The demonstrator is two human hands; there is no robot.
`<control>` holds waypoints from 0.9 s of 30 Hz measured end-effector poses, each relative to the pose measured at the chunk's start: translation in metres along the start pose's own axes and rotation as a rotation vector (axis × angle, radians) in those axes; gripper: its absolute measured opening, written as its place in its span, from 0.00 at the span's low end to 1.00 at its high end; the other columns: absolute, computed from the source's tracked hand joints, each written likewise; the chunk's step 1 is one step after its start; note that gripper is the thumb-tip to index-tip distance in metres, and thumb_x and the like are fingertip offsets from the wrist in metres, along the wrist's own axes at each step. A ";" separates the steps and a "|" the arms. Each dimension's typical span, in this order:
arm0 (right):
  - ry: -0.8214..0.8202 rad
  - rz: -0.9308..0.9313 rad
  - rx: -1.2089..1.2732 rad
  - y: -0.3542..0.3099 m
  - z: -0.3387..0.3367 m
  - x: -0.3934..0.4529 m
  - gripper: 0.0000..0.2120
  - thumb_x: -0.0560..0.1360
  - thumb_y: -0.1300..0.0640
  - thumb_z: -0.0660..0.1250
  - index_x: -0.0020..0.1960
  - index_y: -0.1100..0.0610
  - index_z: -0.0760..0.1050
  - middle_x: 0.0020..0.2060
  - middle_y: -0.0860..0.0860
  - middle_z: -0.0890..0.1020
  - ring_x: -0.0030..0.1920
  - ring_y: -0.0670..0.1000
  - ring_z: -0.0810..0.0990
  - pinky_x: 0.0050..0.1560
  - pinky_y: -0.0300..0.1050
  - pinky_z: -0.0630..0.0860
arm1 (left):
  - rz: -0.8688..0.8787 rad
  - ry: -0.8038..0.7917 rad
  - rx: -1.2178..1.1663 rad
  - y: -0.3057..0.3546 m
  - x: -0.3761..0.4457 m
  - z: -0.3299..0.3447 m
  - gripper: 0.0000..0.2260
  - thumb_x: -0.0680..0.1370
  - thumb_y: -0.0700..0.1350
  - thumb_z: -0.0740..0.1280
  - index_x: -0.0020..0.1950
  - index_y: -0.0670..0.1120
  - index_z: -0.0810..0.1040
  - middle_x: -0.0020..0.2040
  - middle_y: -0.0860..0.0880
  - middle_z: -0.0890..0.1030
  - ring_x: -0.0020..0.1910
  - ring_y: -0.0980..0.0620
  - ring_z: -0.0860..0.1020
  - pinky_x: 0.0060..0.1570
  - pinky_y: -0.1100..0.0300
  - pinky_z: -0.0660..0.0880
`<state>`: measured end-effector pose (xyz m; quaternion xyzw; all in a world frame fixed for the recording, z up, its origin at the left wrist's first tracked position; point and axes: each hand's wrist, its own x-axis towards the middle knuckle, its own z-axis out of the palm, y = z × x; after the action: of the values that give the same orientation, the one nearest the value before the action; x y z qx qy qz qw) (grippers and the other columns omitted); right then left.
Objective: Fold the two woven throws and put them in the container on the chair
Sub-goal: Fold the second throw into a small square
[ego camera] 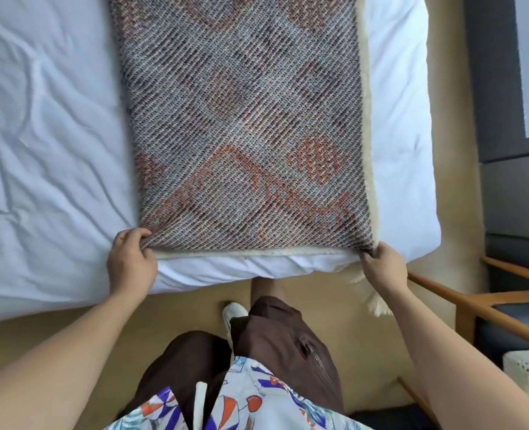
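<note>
Both hands gripping the near corners of a woven throw on the bed

At lower centre, left hand (130, 259) and right hand (384, 264) each have fingers pinching a corner of the woven throw (244, 125), which stretches flat up the white bed (49, 144) to the frame's top.

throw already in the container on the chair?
No: the woven throw lies spread on the bed, its near corners gripped by the left hand and right hand.

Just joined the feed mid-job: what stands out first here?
A grey and orange woven throw lies spread along the white bed, filling the middle of the view. The left hand and right hand each pinch a near corner at the bed's edge.
</note>
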<state>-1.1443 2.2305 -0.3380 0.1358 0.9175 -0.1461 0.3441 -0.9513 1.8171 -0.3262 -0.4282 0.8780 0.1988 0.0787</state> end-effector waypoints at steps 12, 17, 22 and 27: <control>0.267 -0.295 -0.416 0.045 -0.013 -0.088 0.13 0.82 0.48 0.57 0.44 0.55 0.65 0.43 0.61 0.82 0.47 0.65 0.80 0.43 0.53 0.67 | -0.219 0.143 -0.284 -0.071 -0.073 -0.038 0.13 0.73 0.32 0.64 0.48 0.45 0.84 0.47 0.42 0.86 0.48 0.39 0.84 0.54 0.51 0.77; 0.063 -0.130 -0.583 0.062 -0.023 -0.134 0.08 0.78 0.47 0.60 0.50 0.51 0.70 0.53 0.55 0.82 0.58 0.60 0.77 0.55 0.55 0.70 | -0.239 -0.093 -0.161 -0.084 -0.115 -0.057 0.11 0.76 0.36 0.67 0.51 0.47 0.86 0.54 0.41 0.85 0.53 0.37 0.81 0.54 0.51 0.76; -0.154 -0.106 -0.558 0.060 -0.029 -0.164 0.18 0.75 0.37 0.64 0.57 0.48 0.72 0.63 0.51 0.80 0.63 0.57 0.76 0.63 0.54 0.74 | -0.254 -0.292 -0.108 -0.057 -0.127 -0.088 0.12 0.75 0.44 0.73 0.58 0.46 0.84 0.62 0.42 0.82 0.61 0.40 0.79 0.57 0.56 0.74; -0.086 -0.271 -0.414 0.008 -0.061 -0.163 0.26 0.79 0.43 0.65 0.73 0.53 0.71 0.68 0.52 0.78 0.68 0.56 0.76 0.61 0.48 0.74 | -0.132 -0.227 -0.226 0.013 -0.095 -0.129 0.17 0.78 0.48 0.71 0.66 0.46 0.80 0.66 0.43 0.80 0.63 0.41 0.78 0.60 0.53 0.74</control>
<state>-1.0592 2.2361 -0.1856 -0.0682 0.9223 -0.0057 0.3804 -0.8982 1.8390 -0.1761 -0.4660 0.8055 0.3375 0.1416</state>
